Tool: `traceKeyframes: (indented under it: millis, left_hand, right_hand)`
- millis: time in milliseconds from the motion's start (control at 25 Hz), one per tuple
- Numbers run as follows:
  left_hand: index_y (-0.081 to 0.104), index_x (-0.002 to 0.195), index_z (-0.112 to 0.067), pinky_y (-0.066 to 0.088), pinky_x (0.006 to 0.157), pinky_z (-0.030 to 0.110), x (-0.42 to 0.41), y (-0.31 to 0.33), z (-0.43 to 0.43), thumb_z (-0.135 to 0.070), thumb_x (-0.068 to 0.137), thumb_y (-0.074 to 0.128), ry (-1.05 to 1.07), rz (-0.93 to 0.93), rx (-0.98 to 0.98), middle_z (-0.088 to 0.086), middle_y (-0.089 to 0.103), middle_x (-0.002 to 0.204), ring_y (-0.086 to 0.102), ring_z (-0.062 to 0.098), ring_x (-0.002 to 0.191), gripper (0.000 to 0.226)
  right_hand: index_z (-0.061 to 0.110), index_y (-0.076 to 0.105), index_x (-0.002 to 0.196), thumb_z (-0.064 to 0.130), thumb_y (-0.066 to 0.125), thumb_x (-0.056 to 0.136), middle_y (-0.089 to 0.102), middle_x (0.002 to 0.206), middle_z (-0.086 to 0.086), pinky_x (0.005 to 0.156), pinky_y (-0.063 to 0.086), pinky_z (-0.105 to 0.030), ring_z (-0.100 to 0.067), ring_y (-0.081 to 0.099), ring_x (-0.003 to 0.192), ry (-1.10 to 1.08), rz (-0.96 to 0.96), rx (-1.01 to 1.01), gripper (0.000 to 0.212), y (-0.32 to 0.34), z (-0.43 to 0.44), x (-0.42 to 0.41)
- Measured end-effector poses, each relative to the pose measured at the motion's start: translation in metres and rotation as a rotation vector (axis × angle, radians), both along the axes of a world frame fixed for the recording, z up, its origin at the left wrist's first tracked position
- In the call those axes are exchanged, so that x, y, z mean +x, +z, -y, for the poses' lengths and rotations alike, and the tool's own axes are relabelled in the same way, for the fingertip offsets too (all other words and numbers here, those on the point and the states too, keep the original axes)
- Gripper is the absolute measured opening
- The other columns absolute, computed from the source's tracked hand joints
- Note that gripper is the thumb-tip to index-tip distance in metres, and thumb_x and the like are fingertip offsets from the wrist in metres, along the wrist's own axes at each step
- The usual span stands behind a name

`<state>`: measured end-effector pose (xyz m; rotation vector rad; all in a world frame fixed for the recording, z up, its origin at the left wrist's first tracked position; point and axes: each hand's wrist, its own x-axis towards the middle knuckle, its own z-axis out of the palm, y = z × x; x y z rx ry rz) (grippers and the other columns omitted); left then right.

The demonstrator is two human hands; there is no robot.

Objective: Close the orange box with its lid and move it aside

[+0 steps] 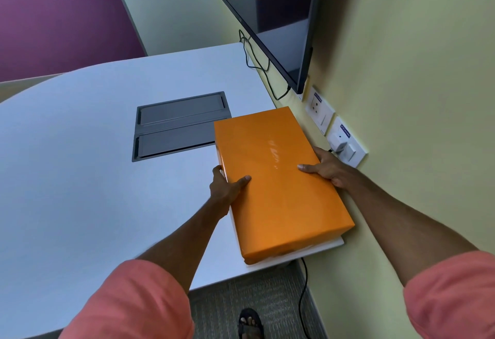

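Note:
The orange box [276, 178] lies lengthwise along the right edge of the white table [80, 164], close to the wall, with its orange lid on top. A thin white edge shows beneath it at the near end. My left hand [227, 186] grips its left long side, thumb on the lid. My right hand [325, 166] holds the right long side, thumb across the top and fingers between box and wall.
A grey cable hatch [176, 124] is set into the table just left of the box. A dark wall screen [270, 17] hangs above, with cables below it. Wall sockets [337, 132] sit right beside the box. The table's near edge is under the box's near end.

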<state>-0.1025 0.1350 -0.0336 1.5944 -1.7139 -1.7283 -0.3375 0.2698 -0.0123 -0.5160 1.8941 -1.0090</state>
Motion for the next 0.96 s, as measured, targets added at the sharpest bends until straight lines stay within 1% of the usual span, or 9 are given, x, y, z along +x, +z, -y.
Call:
traceKeyframes:
  millis: [240, 360, 520, 640, 720, 800, 880, 960]
  left_hand:
    - [0.019, 0.147, -0.023, 0.045, 0.100, 0.053, 0.001, -0.003, -0.001, -0.048, 0.073, 0.076, -0.017, -0.005, -0.007, 0.012, 0.042, 0.147, 0.049, 0.038, 0.127, 0.097]
    - [0.018, 0.147, -0.023, 0.046, 0.099, 0.052, 0.002, -0.002, -0.001, -0.049, 0.073, 0.075, -0.034, -0.004, -0.018, 0.011, 0.042, 0.147, 0.049, 0.038, 0.127, 0.096]
    - [0.017, 0.147, -0.024, 0.047, 0.098, 0.053, 0.006, -0.002, 0.003, -0.051, 0.074, 0.073, -0.084, 0.004, 0.000, 0.012, 0.042, 0.147, 0.050, 0.038, 0.127, 0.096]
    - [0.017, 0.147, -0.017, 0.048, 0.095, 0.048, 0.012, 0.002, 0.010, -0.051, 0.077, 0.070, -0.109, 0.008, 0.011, 0.014, 0.039, 0.149, 0.048, 0.038, 0.129, 0.094]
    - [0.019, 0.147, -0.010, 0.046, 0.098, 0.046, 0.018, 0.005, 0.015, -0.052, 0.080, 0.067, -0.135, 0.060, -0.075, 0.017, 0.037, 0.151, 0.044, 0.037, 0.133, 0.093]
    - [0.020, 0.148, -0.005, 0.040, 0.105, 0.046, 0.027, 0.009, 0.024, -0.052, 0.082, 0.064, -0.177, 0.132, -0.206, 0.019, 0.033, 0.153, 0.039, 0.037, 0.137, 0.092]
    - [0.019, 0.149, -0.004, 0.036, 0.111, 0.049, 0.043, 0.017, 0.039, -0.054, 0.085, 0.059, -0.246, 0.232, -0.362, 0.020, 0.030, 0.155, 0.034, 0.037, 0.140, 0.091]
    - [0.018, 0.150, -0.006, 0.028, 0.114, 0.055, 0.062, 0.027, 0.055, -0.055, 0.089, 0.051, -0.295, 0.349, -0.522, 0.018, 0.026, 0.157, 0.027, 0.036, 0.144, 0.085]
  right_hand:
    - [0.022, 0.031, 0.148, 0.022, 0.080, 0.075, 0.050, 0.142, -0.013, 0.103, 0.045, -0.057, -0.035, 0.052, 0.124, -0.010, -0.028, 0.024, 0.088, 0.000, 0.001, 0.001]
    - [0.017, 0.033, 0.147, 0.023, 0.081, 0.074, 0.050, 0.142, -0.015, 0.102, 0.045, -0.053, -0.035, 0.052, 0.124, -0.008, -0.112, 0.066, 0.087, 0.003, 0.004, 0.003]
    - [0.010, 0.037, 0.144, 0.026, 0.083, 0.073, 0.050, 0.142, -0.016, 0.105, 0.044, -0.053, -0.035, 0.051, 0.126, 0.016, -0.299, 0.141, 0.086, 0.011, 0.009, 0.009]
    - [0.004, 0.040, 0.139, 0.031, 0.080, 0.076, 0.051, 0.140, -0.019, 0.104, 0.044, -0.049, -0.037, 0.050, 0.126, 0.116, -0.585, 0.252, 0.080, 0.018, 0.017, 0.017]
    - [0.004, 0.042, 0.135, 0.033, 0.073, 0.081, 0.051, 0.136, -0.020, 0.098, 0.046, -0.048, -0.038, 0.050, 0.124, 0.155, -0.781, 0.289, 0.069, 0.022, 0.023, 0.030]
    - [0.005, 0.044, 0.132, 0.036, 0.066, 0.086, 0.052, 0.132, -0.020, 0.093, 0.047, -0.049, -0.039, 0.050, 0.120, 0.157, -0.922, 0.308, 0.059, 0.025, 0.028, 0.043]
    - [0.004, 0.046, 0.130, 0.041, 0.060, 0.089, 0.054, 0.129, -0.019, 0.093, 0.047, -0.050, -0.039, 0.051, 0.119, 0.163, -1.032, 0.305, 0.056, 0.029, 0.039, 0.064]
    - [0.004, 0.048, 0.127, 0.044, 0.055, 0.092, 0.057, 0.126, -0.018, 0.093, 0.046, -0.048, -0.037, 0.053, 0.117, 0.186, -1.128, 0.267, 0.053, 0.029, 0.056, 0.088]
